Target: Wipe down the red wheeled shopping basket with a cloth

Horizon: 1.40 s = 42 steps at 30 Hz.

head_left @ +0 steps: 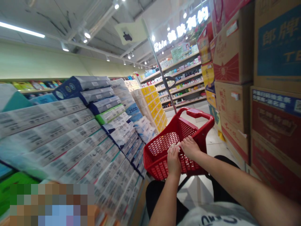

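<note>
A red plastic shopping cart (147,163) with a perforated basket stands tilted in view right before me, its raised handle (208,124) at the far right side. My left hand (174,161) is closed on a crumpled white tissue (173,146) at the near rim of the basket. Beside it, my right hand (190,148) has its fingers bent over the same rim, close to the tissue. Both palms are hidden from view. Nothing shows inside the visible part of the basket.
Stacked tissue packs (77,141) rise close on the left, with yellow boxes (154,102) behind. Cardboard cartons (232,110) line the right side. Beyond the cart are a metal pole (162,73) and stocked shelves (183,83). A pixelated patch covers the lower left.
</note>
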{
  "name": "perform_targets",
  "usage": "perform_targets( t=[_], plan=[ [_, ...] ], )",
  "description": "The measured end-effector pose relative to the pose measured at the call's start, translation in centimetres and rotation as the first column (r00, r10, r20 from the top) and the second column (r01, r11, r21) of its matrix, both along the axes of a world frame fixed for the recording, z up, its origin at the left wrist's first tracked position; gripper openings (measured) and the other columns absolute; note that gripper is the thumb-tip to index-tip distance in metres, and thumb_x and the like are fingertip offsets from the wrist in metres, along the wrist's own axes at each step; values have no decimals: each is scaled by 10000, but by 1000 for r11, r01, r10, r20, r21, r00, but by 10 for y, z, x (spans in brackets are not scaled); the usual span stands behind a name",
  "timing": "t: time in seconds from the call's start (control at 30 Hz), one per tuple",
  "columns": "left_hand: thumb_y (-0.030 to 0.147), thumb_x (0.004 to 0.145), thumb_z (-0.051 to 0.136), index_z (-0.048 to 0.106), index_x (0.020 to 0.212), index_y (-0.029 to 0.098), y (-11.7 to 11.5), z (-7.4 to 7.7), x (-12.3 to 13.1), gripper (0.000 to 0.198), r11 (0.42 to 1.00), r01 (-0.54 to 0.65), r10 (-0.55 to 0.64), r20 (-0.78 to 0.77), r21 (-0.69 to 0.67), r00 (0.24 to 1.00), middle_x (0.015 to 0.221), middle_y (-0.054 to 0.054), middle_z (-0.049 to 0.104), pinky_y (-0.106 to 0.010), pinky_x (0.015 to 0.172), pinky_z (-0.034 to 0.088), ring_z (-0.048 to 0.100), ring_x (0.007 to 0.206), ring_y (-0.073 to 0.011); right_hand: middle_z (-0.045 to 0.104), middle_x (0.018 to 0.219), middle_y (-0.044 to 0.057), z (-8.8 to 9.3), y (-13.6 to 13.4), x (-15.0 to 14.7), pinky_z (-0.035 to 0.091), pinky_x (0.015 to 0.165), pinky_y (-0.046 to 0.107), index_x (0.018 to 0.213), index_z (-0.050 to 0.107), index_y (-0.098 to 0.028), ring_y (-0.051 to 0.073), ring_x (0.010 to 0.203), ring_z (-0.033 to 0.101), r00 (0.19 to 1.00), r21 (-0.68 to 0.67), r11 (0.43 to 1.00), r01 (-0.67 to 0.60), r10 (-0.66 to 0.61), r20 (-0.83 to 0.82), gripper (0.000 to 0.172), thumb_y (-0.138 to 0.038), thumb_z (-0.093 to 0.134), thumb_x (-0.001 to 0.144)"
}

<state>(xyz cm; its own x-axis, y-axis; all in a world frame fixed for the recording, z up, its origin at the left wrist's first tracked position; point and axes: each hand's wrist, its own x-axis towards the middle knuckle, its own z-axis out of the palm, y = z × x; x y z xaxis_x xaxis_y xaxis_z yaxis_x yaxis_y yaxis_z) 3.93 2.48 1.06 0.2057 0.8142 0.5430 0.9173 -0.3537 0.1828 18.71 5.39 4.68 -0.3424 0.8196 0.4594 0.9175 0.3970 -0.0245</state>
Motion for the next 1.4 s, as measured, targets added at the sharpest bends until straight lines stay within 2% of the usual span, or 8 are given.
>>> perform_targets(
  t=[0.1,0.2,0.37,0.5,0.63,0.8,1.0,1.4],
  plan=[
    [96,882,394,518,1348,222,-2,4,3,498,997,-77,77,-3,-15,997,1434,-61,479,-430,1115,346,400,1337,-211,641,1040,126,1,-1,1,170,1082,400,994,660,-150,250,1070,513,1000,-1,1000,-3,3,1,303,-204,370,926],
    [101,821,477,453,1401,161,-2,10,4,584,983,-170,168,-40,-72,985,1482,-103,404,-427,1090,354,407,1311,-261,642,1034,129,0,0,0,166,1083,404,982,662,-145,258,1069,509,1000,15,1000,3,-3,-11,335,-254,346,949],
    [87,857,391,450,1409,205,-1,12,14,568,955,-274,260,-127,-110,957,1463,-86,439,-478,1048,362,353,1336,-298,644,1019,122,-2,2,-1,163,1081,399,953,665,-156,251,1060,509,1000,24,1000,4,-4,-24,335,-264,348,953],
    [138,915,350,423,1424,193,1,4,26,517,969,-226,207,-179,-96,962,1486,-117,399,-455,1084,331,345,1362,-258,643,1010,117,-3,2,0,179,1070,397,949,663,-162,236,1033,518,1000,25,1000,3,-2,-21,352,-247,322,960],
    [170,923,382,369,1455,213,0,-4,20,534,975,-219,204,-222,-44,954,1510,-111,360,-444,1099,321,355,1362,-248,647,1002,115,-4,3,0,180,1071,398,948,665,-154,242,1034,520,1000,34,999,8,-7,-17,381,-263,301,970],
    [92,897,363,406,1431,241,-3,1,2,556,977,-207,189,-236,-54,953,1454,-91,448,-411,1045,379,423,1307,-215,644,1034,126,-6,4,-1,169,1078,407,983,663,-146,252,1063,520,1000,32,999,1,-1,5,351,-252,329,958],
    [123,898,370,478,1381,221,-5,12,7,504,965,-231,212,-150,-123,966,1409,-91,501,-389,1045,349,441,1285,-200,638,1027,130,-7,4,-2,187,1071,409,980,662,-148,261,1061,514,1000,39,999,10,-10,-3,310,-227,366,933],
    [101,901,361,446,1405,234,-1,-2,-11,528,969,-240,225,-188,-62,956,1433,-61,479,-409,1088,329,418,1309,-215,644,1026,117,-9,3,-5,173,1078,410,996,662,-159,247,1047,522,1000,61,998,-7,7,-1,373,-279,309,971]
  ],
)
